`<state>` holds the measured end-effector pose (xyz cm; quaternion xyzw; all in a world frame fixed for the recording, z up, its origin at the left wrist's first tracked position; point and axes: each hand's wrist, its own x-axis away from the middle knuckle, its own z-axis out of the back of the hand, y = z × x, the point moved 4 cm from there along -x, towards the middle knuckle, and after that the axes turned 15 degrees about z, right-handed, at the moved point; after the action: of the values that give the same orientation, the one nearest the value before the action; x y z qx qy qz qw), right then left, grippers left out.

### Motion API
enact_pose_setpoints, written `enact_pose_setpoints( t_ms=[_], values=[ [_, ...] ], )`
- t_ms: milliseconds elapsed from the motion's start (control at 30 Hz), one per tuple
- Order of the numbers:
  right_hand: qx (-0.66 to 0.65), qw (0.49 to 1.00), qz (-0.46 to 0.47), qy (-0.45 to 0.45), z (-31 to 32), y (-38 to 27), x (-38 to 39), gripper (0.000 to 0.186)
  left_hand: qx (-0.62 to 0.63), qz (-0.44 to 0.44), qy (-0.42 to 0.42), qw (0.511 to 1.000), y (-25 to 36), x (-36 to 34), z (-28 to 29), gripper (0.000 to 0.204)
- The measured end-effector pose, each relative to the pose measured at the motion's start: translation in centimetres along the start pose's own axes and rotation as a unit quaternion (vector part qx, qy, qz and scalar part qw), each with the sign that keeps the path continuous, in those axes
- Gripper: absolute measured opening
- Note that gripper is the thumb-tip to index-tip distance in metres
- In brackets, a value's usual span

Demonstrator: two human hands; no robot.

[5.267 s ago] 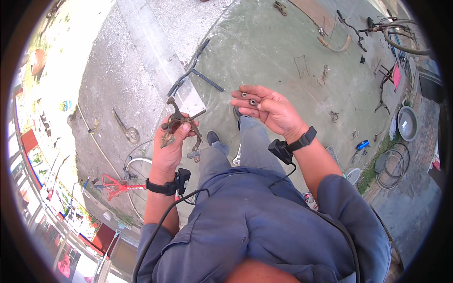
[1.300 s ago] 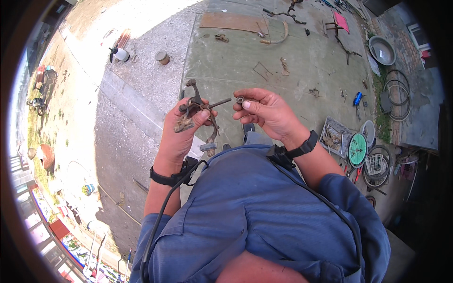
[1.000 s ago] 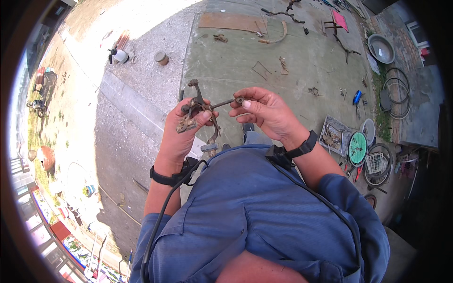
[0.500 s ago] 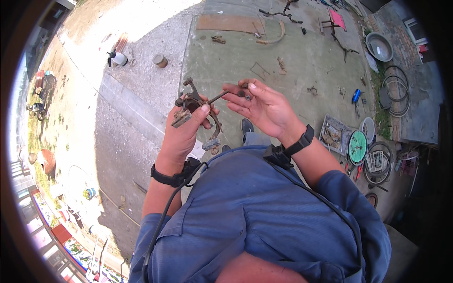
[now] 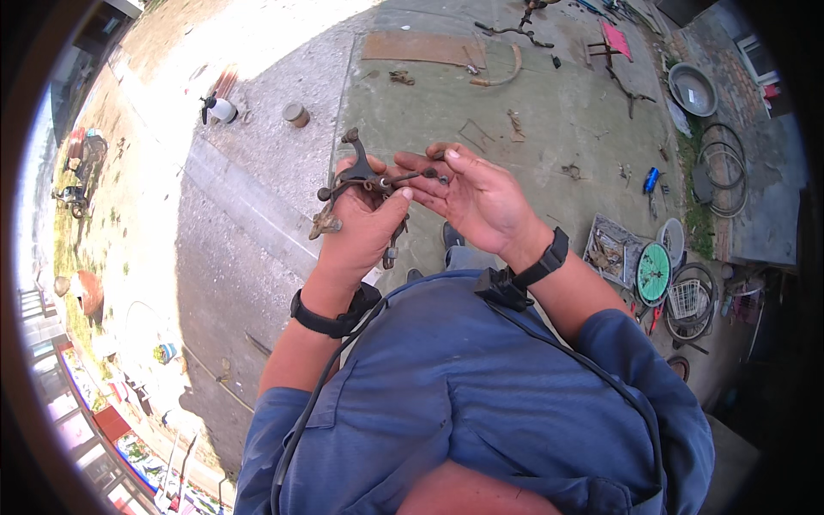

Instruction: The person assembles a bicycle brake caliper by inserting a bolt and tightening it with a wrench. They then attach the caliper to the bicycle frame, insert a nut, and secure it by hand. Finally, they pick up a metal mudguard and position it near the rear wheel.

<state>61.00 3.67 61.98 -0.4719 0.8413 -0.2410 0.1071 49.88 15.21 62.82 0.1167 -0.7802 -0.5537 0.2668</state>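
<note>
My left hand (image 5: 359, 230) grips a rusty bicycle brake caliper (image 5: 362, 163), its thumb pressed over the metal. The curved arms and worn brake blocks stick out around the fingers. From the caliper a bolt (image 5: 410, 177) points toward my right hand (image 5: 491, 206), which is held palm up close beside it. Between that hand's thumb and forefinger is a small dark metal piece (image 5: 439, 155). A little nut (image 5: 444, 179) rests against its fingers near the bolt's end; whether the two touch I cannot tell.
Beyond my hands, a brown board (image 5: 421, 48) and scattered bike parts lie on the concrete. A jar (image 5: 296, 114) and a spray bottle (image 5: 222, 109) stand to the left. At right are a parts tray (image 5: 611, 249), a green disc (image 5: 653, 273) and a metal basin (image 5: 693, 89).
My left hand has moved right and turned the caliper, bringing its bolt over the fingers of my right hand. My right hand has hardly moved.
</note>
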Motion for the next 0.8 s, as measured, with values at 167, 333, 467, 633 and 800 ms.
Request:
enact_pose_setpoints(
  t_ms=[167, 333, 467, 633, 800],
  values=[
    [0.023, 1.000, 0.014, 0.009, 0.2, 0.1, -0.1, 0.024, -0.098, -0.097, 0.074, 0.988, -1.0, -0.7, -1.3, 0.026],
    [0.068, 0.997, 0.012, 0.034, 0.4, 0.2, -0.3, 0.023, -0.169, -0.151, 0.132, 0.965, -1.9, -0.9, -2.0, 0.028],
    [0.086, 0.996, 0.010, 0.021, 0.2, 0.2, -0.2, 0.019, -0.219, -0.209, 0.140, 0.943, -1.7, -0.9, -2.3, 0.028],
    [0.092, 0.995, 0.004, 0.040, 0.4, 0.3, -0.1, 0.023, -0.223, -0.243, 0.122, 0.936, -1.8, -0.9, -2.7, 0.026],
    [0.054, 0.996, -0.004, 0.069, 0.9, 0.0, 0.1, 0.022, -0.125, -0.209, 0.128, 0.961, -1.6, -0.5, -2.4, 0.028]
  ],
)
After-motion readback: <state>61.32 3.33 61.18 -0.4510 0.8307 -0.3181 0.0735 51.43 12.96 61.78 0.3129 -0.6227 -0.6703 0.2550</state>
